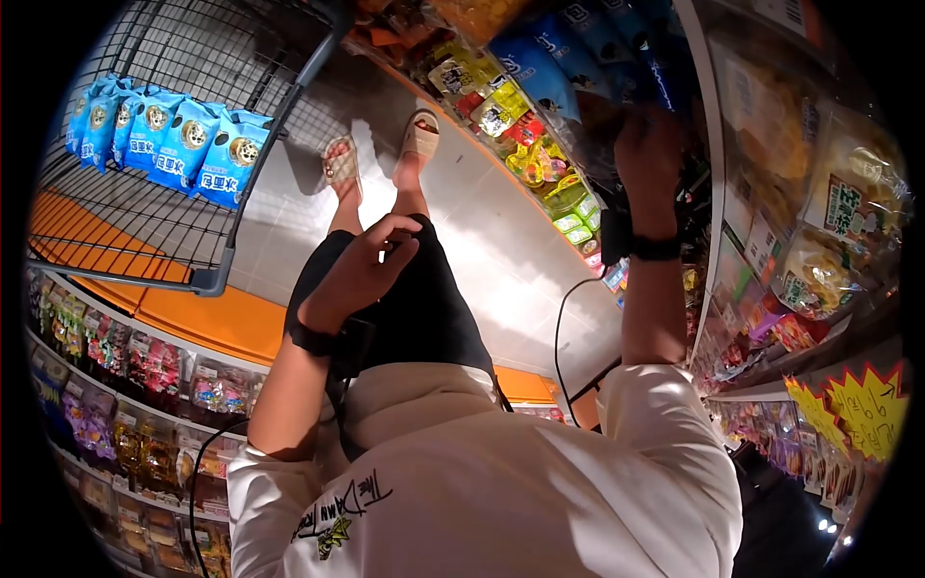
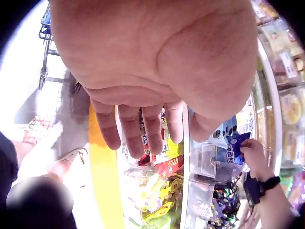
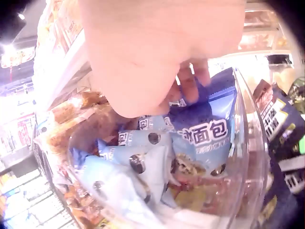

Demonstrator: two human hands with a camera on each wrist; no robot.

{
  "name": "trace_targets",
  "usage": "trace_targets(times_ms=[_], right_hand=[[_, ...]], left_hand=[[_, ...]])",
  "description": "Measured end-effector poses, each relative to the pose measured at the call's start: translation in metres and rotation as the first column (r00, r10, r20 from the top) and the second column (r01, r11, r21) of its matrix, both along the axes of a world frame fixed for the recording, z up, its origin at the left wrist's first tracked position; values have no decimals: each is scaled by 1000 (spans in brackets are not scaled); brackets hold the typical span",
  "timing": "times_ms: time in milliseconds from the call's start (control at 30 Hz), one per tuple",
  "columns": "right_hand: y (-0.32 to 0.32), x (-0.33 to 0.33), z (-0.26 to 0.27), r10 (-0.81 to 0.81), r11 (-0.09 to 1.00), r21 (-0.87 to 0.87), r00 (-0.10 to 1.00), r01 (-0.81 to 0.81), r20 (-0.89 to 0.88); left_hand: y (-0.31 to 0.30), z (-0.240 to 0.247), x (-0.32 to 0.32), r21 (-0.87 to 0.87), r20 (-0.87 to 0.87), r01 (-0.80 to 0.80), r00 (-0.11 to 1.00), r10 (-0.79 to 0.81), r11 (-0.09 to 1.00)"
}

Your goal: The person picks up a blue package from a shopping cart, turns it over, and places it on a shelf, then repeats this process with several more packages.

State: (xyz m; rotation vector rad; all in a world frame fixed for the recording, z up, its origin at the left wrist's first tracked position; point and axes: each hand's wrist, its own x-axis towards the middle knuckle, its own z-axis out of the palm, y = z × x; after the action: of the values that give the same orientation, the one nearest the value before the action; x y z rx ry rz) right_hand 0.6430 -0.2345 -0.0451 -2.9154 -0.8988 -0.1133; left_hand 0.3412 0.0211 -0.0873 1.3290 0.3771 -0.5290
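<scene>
My right hand [image 1: 647, 159] reaches into a clear plastic bin [image 3: 255, 162] on the shelf. Its fingers pinch the top of a blue bread packet [image 3: 209, 131] with white lettering, standing near the bin wall. Several more light blue packets [image 3: 131, 167] lean beside it in the same bin. In the left wrist view, the right hand [image 2: 255, 155] is at the dark blue upper end of that packet. My left hand [image 1: 371, 260] hangs in front of the dark shorts, fingers loosely bent, with nothing in it.
A wire shopping cart [image 1: 207, 279] at the left carries a row of blue packets [image 1: 231, 159]. Snack bins [image 1: 535, 159] line the shelf edge, with bagged bread [image 1: 843, 217] on the far right. A cable [image 1: 559, 337] loops beside the right arm. Another snack shelf [image 1: 164, 361] stands lower left.
</scene>
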Motion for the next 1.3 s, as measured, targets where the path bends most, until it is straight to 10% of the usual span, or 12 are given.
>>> trace_targets(times_ms=[100,200,400,500,600,767,967,1100,1233,1300], right_hand=[[1,-2,-10,-105,951,212,882,224,-459],[-31,41,-68,311,922,-264,948,-284,67],[-16,73,-72,88,873,-475,994,-106,-62],[-1,54,-59,-129,938,-338,984,80,-124],[-13,45,-64,163,965,-181,975,-189,-150],[-24,59,-104,-246,968,-45,908,246,-339],[-19,74,-88,1,939,-331,965,-91,-260],[-20,47,-66,271,941,-162,949,-296,-160],[-5,6,-16,457,756,-552,888,-352,58],[22,-33,16,89,996,29,938,-85,-336]], left_hand=[[-8,-7,-5,-46,25,-64,998,65,997],[-6,-7,-3,-32,-22,43,999,-44,999],[-15,-4,-4,-104,-18,-25,1000,23,994],[-15,-5,-8,-70,24,-26,999,27,997],[-10,-3,-13,-39,43,-32,999,34,999],[-6,-5,-20,72,179,-42,983,28,997],[-17,-17,-25,56,143,-101,985,92,993],[-25,-4,-15,33,47,-76,996,74,997],[-29,6,-10,25,214,-109,971,101,994],[-26,17,-4,53,203,-114,974,101,992]])
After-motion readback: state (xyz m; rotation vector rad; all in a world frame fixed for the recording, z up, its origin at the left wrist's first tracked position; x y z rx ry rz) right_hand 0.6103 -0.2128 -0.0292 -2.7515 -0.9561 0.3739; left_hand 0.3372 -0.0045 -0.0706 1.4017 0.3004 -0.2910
